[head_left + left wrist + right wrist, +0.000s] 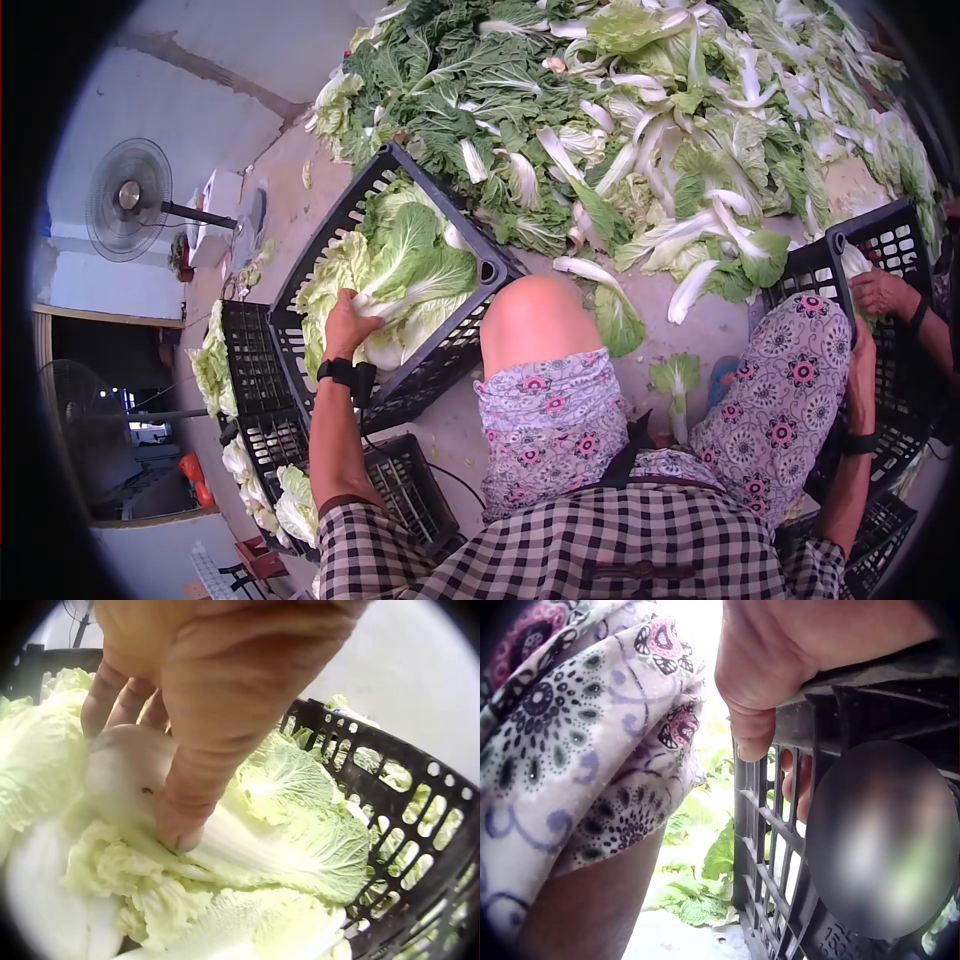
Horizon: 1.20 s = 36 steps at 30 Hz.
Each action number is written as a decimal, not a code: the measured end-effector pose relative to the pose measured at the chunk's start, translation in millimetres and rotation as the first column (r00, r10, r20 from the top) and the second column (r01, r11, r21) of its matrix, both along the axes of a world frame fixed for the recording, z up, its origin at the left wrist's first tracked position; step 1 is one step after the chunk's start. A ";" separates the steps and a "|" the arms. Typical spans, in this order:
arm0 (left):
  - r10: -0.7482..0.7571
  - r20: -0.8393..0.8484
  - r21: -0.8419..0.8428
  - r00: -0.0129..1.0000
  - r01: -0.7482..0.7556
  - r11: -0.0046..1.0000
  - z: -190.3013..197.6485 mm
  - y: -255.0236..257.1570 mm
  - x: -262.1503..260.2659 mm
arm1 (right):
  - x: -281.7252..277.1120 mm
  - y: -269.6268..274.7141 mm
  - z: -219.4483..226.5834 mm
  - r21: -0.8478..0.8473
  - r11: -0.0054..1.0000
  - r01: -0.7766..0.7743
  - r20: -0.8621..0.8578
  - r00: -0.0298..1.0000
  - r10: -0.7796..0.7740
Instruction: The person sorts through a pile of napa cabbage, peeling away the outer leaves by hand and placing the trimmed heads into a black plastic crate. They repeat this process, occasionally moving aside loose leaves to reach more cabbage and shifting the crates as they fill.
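My left hand (350, 328) grips the thick white base of a Chinese cabbage (425, 255) inside a black plastic crate (385, 152). The left wrist view shows the thumb (184, 814) pressed on the near side of the pale base (116, 780), with the other fingers reaching over its far side. More cabbages lie around it, leaves spread. My right hand (780, 667) holds the slotted wall of a second black crate (769, 855) beside my right knee. Its thumb is on the outside, and fingertips show through the slots.
A large heap of cabbage leaves (600, 120) covers the floor ahead. Loose leaves (622, 320) lie near my knees. Another person's hand (885, 293) reaches into the right crate from the right. A fan (130, 195) stands at left, and more crates (258, 350) sit behind the left one.
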<state>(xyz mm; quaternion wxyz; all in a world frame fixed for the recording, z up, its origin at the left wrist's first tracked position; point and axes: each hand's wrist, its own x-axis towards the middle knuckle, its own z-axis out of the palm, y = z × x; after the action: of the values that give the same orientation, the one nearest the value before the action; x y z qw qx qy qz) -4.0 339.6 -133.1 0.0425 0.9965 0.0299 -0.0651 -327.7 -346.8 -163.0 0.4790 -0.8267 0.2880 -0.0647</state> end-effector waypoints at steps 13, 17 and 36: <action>0.170 0.273 -0.936 0.947 0.221 0.273 146.6 -94.3 -25.3 | -2.3 19.6 9.9 -0.486 0.869 0.087 -0.003 0.995 -0.101; -0.001 0.440 -0.862 0.898 0.423 0.280 164.2 -169.0 -35.4 | -3.2 14.1 15.6 -0.089 0.976 0.196 0.168 0.969 -0.180; -0.449 0.397 -0.917 0.801 0.365 -0.161 152.8 -353.3 -162.4 | 74.4 154.6 153.6 0.167 0.836 -0.523 0.520 0.767 0.376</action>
<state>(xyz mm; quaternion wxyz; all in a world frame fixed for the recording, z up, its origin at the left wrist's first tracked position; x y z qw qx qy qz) -166.4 -13.7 19.7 0.6977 0.6228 -0.3376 -0.1064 -253.3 -192.2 -9.4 0.6553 -0.7479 -0.0384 -0.0986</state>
